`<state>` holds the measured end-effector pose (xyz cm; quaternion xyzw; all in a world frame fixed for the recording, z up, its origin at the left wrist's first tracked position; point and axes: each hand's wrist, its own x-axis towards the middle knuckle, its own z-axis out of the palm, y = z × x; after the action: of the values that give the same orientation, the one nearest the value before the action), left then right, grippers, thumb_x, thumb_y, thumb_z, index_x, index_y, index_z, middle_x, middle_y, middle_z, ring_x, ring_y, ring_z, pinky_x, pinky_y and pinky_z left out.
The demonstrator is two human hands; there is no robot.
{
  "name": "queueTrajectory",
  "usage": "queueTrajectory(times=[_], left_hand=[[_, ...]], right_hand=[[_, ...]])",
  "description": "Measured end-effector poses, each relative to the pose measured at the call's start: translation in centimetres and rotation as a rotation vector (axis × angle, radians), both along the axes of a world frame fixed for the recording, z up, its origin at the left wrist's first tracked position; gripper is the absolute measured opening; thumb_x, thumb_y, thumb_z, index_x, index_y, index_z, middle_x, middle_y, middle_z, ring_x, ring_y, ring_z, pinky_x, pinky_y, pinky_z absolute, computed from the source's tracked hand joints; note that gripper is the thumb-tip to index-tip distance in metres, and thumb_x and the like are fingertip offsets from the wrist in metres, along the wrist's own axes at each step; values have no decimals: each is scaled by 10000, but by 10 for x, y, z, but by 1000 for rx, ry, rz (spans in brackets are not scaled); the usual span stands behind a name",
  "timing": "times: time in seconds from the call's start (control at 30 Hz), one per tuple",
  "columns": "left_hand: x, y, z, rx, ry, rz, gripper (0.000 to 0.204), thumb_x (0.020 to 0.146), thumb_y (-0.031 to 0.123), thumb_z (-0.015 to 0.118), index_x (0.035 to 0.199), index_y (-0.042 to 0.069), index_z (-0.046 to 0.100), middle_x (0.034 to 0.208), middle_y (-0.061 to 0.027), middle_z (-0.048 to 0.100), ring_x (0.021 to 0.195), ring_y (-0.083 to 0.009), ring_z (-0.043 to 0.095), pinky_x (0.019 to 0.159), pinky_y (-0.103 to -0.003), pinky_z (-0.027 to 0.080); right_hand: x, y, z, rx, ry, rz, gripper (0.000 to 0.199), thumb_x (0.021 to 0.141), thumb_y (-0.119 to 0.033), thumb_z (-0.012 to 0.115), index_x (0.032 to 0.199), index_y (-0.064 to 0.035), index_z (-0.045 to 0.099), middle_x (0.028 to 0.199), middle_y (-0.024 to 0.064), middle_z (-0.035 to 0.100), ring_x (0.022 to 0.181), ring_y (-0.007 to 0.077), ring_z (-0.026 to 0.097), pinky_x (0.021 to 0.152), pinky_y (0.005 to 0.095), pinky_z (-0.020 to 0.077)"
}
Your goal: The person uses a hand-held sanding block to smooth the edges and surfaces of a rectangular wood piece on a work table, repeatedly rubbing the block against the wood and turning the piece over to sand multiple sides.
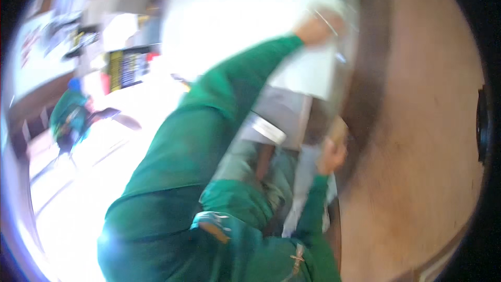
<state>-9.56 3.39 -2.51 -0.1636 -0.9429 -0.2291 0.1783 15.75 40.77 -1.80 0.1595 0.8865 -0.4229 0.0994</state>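
Motion blurs the whole picture. My left hand (319, 27) is stretched far out over a large white sheet or panel (224, 18), at its right end. A thin pale curved line crosses its fingers, which are too smeared to read. Lower down, my right hand (333, 152) is closed beside the wooden surface, its fingers curled. A tan shape rises from it; whether that is a finger or a held thing I cannot make out. Between my arms, a small white oblong thing (268, 129) rests on a grey surface (282, 107).
A brown wooden panel (422, 125) fills the right side. At the far left is another person in green (70, 112) with a blue cap. A black box with yellow markings (127, 68) stands behind my left arm, among blurred shelves. A black round object (482, 125) sits at the right rim.
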Motion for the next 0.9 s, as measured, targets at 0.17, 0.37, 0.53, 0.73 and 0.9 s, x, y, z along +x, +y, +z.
queueTrajectory(times=[0.17,0.37,0.53,0.73,0.9], left_hand=[[76,51,0,-127,83,-433,210,788,188,678,996,189,713,1243,-32,652,1322,-225,552,1225,-601,301],[90,49,11,-214,31,-421,211,787,230,708,996,208,723,1210,-17,617,1295,-240,557,1225,-579,316],[87,51,-10,41,-19,-312,246,882,194,619,1097,248,727,1288,-34,642,1312,-277,566,1204,-528,364],[84,39,1,-164,-31,-435,444,759,147,688,1195,231,677,1349,-25,596,1392,-282,491,1218,-555,329],[79,55,25,76,-102,525,309,926,107,601,1227,177,603,1398,-43,560,1420,-265,451,1232,-578,243]], right_hand=[[-8,44,16,196,19,89,701,985,-415,695,1480,44,505,1437,282,543,1326,394,538,1119,484,411],[-19,41,19,63,-15,166,719,983,-430,698,1485,45,498,1486,288,504,1347,400,517,1126,466,408],[-29,-2,-20,-57,43,69,658,937,-340,746,1415,70,557,1414,273,579,1311,385,556,1129,443,412],[-84,-40,-16,-143,82,82,724,912,-396,770,1437,48,543,1436,276,560,1345,389,528,1125,457,409],[-149,-81,4,-326,106,52,775,918,-406,761,1466,75,499,1431,291,557,1351,373,534,1111,447,433]])
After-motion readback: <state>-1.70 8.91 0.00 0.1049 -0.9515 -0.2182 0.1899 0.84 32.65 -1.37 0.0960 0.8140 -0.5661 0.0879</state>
